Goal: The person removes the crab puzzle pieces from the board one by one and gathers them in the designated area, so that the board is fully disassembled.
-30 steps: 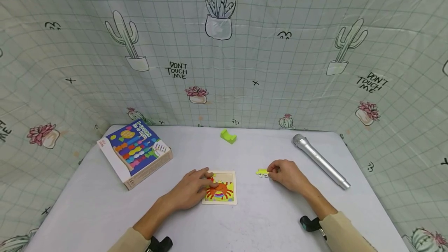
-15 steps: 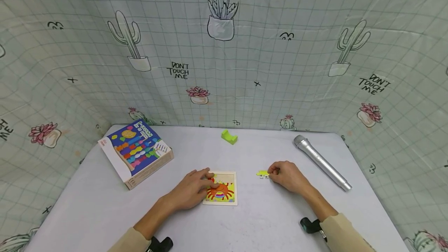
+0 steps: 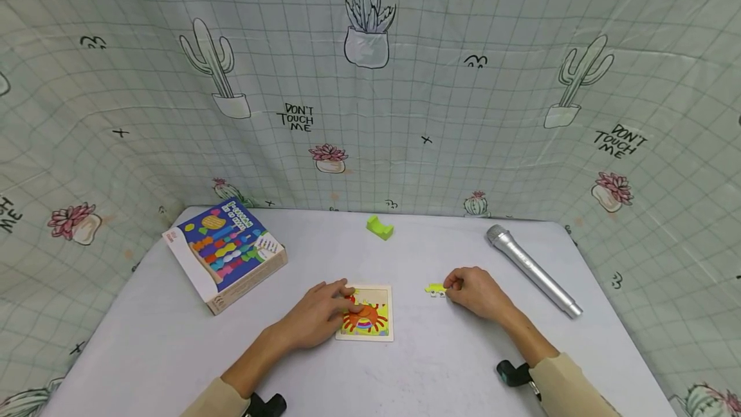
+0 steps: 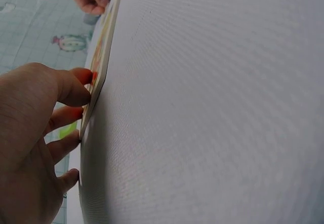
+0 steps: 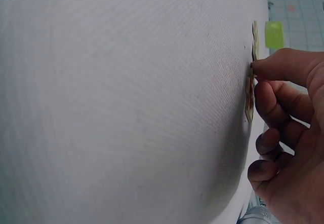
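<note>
The yellow jigsaw pieces (image 3: 435, 289), right of the wooden puzzle tray (image 3: 391, 317), could slip apart if the right hand (image 3: 476, 291) bears unevenly; its thumb touches them, but whether it pinches one I cannot tell. The left hand (image 3: 315, 315), fingers spread, rests on the tray, which holds crab-picture pieces (image 3: 366, 323); what the cardboard box (image 3: 222, 253), far left, contains is hidden.

Covered around nine o'clock on the puzzle board (image 3: 379, 338) by the left hand (image 3: 315, 315); masked at three o'clock on the yellow puzzle piece (image 3: 434, 289) by the right hand (image 3: 477, 293). Cut off in the head view, at seven o'clock through the left sleeve (image 3: 217, 399), at five through the right sleeve (image 3: 570, 385). Too small to read, toward three o'clock on the box (image 3: 224, 255). Sliced near five o'clock in the right wrist view, across the microphone (image 5: 256, 217).
</note>
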The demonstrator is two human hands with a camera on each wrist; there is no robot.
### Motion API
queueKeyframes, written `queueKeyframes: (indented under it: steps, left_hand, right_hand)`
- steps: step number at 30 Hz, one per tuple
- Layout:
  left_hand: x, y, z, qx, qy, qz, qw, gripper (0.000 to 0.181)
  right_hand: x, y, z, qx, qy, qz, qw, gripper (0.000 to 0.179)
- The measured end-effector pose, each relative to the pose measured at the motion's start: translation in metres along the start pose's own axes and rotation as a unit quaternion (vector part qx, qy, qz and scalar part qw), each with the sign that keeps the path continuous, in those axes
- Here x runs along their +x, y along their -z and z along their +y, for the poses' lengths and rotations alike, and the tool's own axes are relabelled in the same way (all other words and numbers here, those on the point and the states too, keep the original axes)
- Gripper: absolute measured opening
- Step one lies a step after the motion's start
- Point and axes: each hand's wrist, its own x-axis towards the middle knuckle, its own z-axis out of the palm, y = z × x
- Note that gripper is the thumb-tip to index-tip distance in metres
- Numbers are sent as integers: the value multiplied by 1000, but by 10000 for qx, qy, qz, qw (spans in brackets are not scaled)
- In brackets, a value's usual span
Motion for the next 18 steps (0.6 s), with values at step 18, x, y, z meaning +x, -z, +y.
queueKeyframes:
  steps: [18]
  left_hand:
    - [0,-1,0,-24,-41,71,10000,35]
  right_hand:
    - [-2,0,-2,-106,-80,10,9999,7]
